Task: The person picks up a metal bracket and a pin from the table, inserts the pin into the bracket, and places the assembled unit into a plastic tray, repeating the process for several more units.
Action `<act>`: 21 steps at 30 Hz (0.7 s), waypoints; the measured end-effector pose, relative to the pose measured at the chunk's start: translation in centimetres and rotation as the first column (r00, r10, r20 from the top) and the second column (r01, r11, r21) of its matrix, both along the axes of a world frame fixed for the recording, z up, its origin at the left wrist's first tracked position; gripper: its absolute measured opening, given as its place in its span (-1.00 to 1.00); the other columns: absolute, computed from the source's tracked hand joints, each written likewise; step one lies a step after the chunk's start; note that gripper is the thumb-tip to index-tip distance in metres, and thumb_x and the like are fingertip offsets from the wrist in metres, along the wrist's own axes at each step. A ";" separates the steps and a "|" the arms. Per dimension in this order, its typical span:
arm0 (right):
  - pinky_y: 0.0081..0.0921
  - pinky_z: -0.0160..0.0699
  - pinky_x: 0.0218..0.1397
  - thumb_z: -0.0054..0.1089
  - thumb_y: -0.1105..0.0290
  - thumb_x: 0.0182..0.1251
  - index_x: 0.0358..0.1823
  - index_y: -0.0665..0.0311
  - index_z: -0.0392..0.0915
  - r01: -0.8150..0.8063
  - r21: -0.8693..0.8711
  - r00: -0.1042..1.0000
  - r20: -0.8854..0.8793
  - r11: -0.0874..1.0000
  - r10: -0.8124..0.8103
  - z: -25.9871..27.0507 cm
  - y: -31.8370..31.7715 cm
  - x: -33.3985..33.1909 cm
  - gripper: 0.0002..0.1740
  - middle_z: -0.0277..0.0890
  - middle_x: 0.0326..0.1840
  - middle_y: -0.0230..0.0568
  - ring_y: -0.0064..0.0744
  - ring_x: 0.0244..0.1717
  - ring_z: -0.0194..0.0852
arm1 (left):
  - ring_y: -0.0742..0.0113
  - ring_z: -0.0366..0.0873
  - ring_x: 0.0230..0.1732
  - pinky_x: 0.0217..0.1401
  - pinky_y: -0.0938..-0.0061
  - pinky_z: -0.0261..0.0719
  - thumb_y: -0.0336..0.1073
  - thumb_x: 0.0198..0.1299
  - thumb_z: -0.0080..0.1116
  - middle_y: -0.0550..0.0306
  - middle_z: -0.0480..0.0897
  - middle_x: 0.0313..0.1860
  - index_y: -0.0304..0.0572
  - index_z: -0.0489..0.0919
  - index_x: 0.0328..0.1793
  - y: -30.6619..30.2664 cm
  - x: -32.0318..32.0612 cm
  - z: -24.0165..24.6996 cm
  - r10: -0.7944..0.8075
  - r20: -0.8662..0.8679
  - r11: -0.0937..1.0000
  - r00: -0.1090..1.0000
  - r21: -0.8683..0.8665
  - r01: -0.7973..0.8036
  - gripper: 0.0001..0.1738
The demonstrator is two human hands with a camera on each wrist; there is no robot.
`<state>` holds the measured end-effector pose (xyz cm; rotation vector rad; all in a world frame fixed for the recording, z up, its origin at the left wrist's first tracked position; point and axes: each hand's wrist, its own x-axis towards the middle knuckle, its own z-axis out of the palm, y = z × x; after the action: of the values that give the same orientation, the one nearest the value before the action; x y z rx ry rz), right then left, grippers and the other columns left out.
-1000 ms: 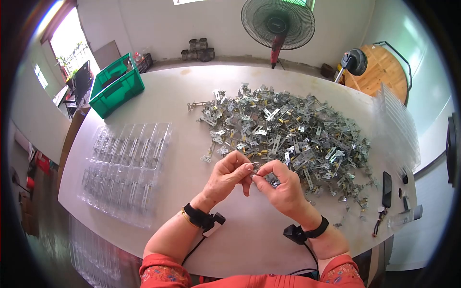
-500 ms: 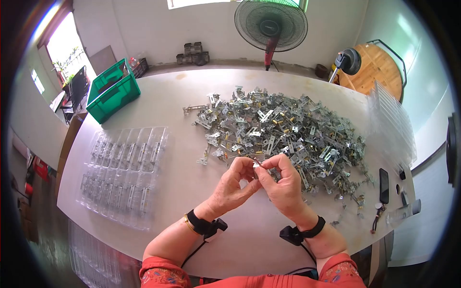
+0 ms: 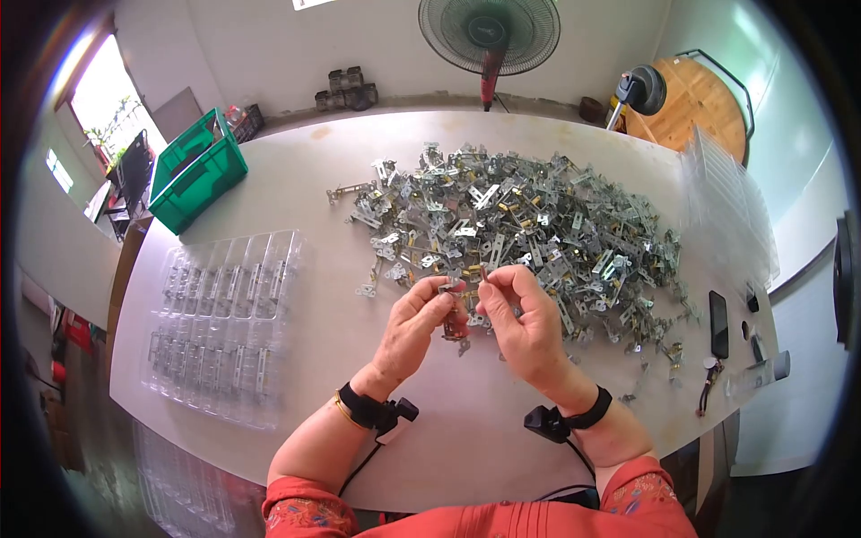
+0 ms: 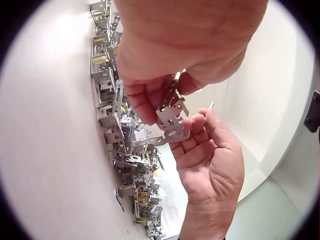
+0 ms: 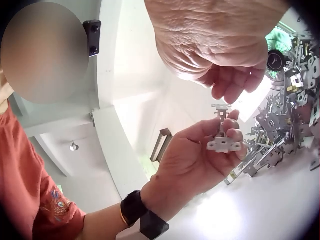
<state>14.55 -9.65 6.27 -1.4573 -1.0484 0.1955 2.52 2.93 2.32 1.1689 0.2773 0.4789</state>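
A stamped metal bracket [image 3: 453, 328] with holes and bent tabs is gripped between the thumb and fingers of my left hand [image 3: 405, 328]. It shows from the side in the left wrist view, its flat perforated end plate [image 4: 176, 134] pointing toward the other hand. My right hand [image 3: 529, 330], just to the right, pinches a thin, short metal pin [image 4: 211, 105] between thumb and forefinger. A small gap separates the two hands in the head view. Beyond them spreads a large heap of similar metal brackets [image 3: 529, 224], some with brass-coloured parts.
On the left lies a clear plastic tray [image 3: 291, 269] with brackets in rows of compartments. Behind it stands a green crate [image 3: 197, 184]. Stacked clear trays [image 3: 726, 211], a phone [image 3: 719, 325] and a clear bottle [image 3: 758, 374] are at the right. A fan [image 3: 489, 36] stands past the table.
My hands, close together before, have drawn apart. The bracket now shows below my left fingers, and the pin stands up from my right fingertips. The head view has shifted slightly.
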 end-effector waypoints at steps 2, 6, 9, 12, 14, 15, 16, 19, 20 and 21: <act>-0.63 0.41 -0.43 0.16 0.43 0.53 -0.15 0.30 0.50 -0.026 -0.087 0.996 -0.088 0.996 0.018 0.3 -0.5 0.3 -0.91 0.54 -0.43 -0.38 -0.69 -0.45 0.44 | 0.45 0.58 -0.27 -0.11 0.50 0.57 -0.26 0.54 -0.02 0.19 0.62 -0.26 -0.32 0.48 0.27 0.3 0.0 0.1 -0.035 0.009 0.996 0.999 -0.077 0.035 -0.66; -0.63 0.35 -0.45 0.15 0.42 0.53 -0.17 0.32 0.52 -0.140 -0.223 0.956 -0.283 0.965 0.074 0.3 -0.5 0.7 -0.89 0.48 -0.52 -0.45 -0.74 -0.50 0.31 | 0.50 0.50 -0.38 -0.32 0.59 0.49 -0.23 0.55 -0.02 0.23 0.57 -0.35 -0.26 0.50 0.21 0.5 0.1 -0.5 0.000 -0.006 0.997 1.000 -0.082 -0.001 -0.71; -0.61 0.36 -0.46 0.18 0.42 0.49 -0.20 0.32 0.54 -0.129 -0.274 0.968 -0.244 0.953 0.061 0.2 -0.5 0.7 -0.89 0.52 -0.49 -0.44 -0.74 -0.50 0.30 | 0.53 0.44 -0.44 -0.41 0.63 0.41 -0.23 0.54 0.00 0.25 0.54 -0.40 -0.23 0.49 0.18 0.6 0.1 -0.4 0.031 -0.021 0.998 0.999 -0.057 -0.033 -0.73; -0.61 0.36 -0.46 0.22 0.40 0.46 -0.21 0.31 0.56 -0.123 -0.262 0.971 -0.229 0.957 0.062 -0.4 -0.3 0.8 -0.88 0.54 -0.49 -0.43 -0.74 -0.50 0.31 | 0.54 0.42 -0.47 -0.43 0.64 0.37 -0.22 0.54 0.03 0.26 0.53 -0.43 -0.22 0.47 0.17 0.6 0.0 -0.2 0.039 -0.030 0.998 0.999 -0.044 -0.040 -0.74; -0.61 0.37 -0.46 0.23 0.40 0.45 -0.22 0.31 0.56 -0.117 -0.257 0.974 -0.218 0.959 0.061 -0.5 -0.3 0.8 -0.88 0.54 -0.49 -0.43 -0.74 -0.50 0.31 | 0.55 0.41 -0.47 -0.43 0.64 0.37 -0.22 0.53 0.04 0.26 0.53 -0.43 -0.22 0.47 0.16 0.6 0.0 -0.2 0.036 -0.037 0.999 0.999 -0.031 -0.037 -0.75; -0.61 0.37 -0.46 0.24 0.40 0.45 -0.22 0.31 0.56 -0.115 -0.249 0.977 -0.203 0.962 0.064 -0.5 -0.3 0.8 -0.88 0.54 -0.49 -0.43 -0.74 -0.51 0.32 | 0.55 0.41 -0.47 -0.43 0.65 0.36 -0.22 0.53 0.05 0.27 0.52 -0.43 -0.22 0.47 0.15 0.6 0.0 -0.2 0.036 -0.041 0.999 0.998 -0.017 -0.037 -0.75; -0.61 0.37 -0.46 0.24 0.40 0.45 -0.22 0.31 0.56 -0.113 -0.250 0.977 -0.204 0.962 0.062 -0.5 -0.3 0.8 -0.88 0.54 -0.49 -0.43 -0.74 -0.51 0.32 | 0.55 0.41 -0.47 -0.43 0.65 0.36 -0.22 0.53 0.05 0.27 0.52 -0.43 -0.22 0.47 0.15 0.6 0.0 -0.1 0.035 -0.041 0.999 0.999 -0.017 -0.035 -0.75; -0.60 0.39 -0.46 0.24 0.40 0.44 -0.22 0.31 0.56 -0.107 -0.257 0.981 -0.186 0.960 0.060 -0.2 -0.3 0.7 -0.87 0.55 -0.50 -0.42 -0.73 -0.51 0.34 | 0.56 0.40 -0.47 -0.44 0.65 0.35 -0.21 0.52 0.06 0.28 0.51 -0.43 -0.22 0.47 0.14 0.6 -0.1 0.0 0.022 -0.043 1.000 0.999 -0.004 -0.022 -0.74; -0.60 0.40 -0.46 0.24 0.40 0.44 -0.22 0.31 0.56 -0.107 -0.268 0.982 -0.182 0.957 0.058 -0.1 -0.3 0.7 -0.87 0.56 -0.49 -0.41 -0.73 -0.51 0.35 | 0.57 0.39 -0.47 -0.44 0.65 0.34 -0.21 0.52 0.06 0.28 0.51 -0.43 -0.23 0.47 0.13 0.7 -0.1 0.0 0.019 -0.054 1.000 0.998 -0.001 -0.020 -0.74; -0.60 0.41 -0.46 0.24 0.40 0.43 -0.22 0.31 0.56 -0.106 -0.279 0.982 -0.178 0.954 0.057 0.0 -0.4 0.7 -0.88 0.57 -0.49 -0.40 -0.73 -0.51 0.37 | 0.57 0.39 -0.47 -0.44 0.66 0.34 -0.21 0.52 0.06 0.28 0.51 -0.44 -0.23 0.47 0.13 0.7 -0.2 0.1 0.017 -0.066 1.000 0.998 0.003 -0.017 -0.74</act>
<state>15.26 -10.00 6.23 -1.6266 -0.9708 0.5416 2.37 3.60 2.39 1.1864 0.3439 0.4566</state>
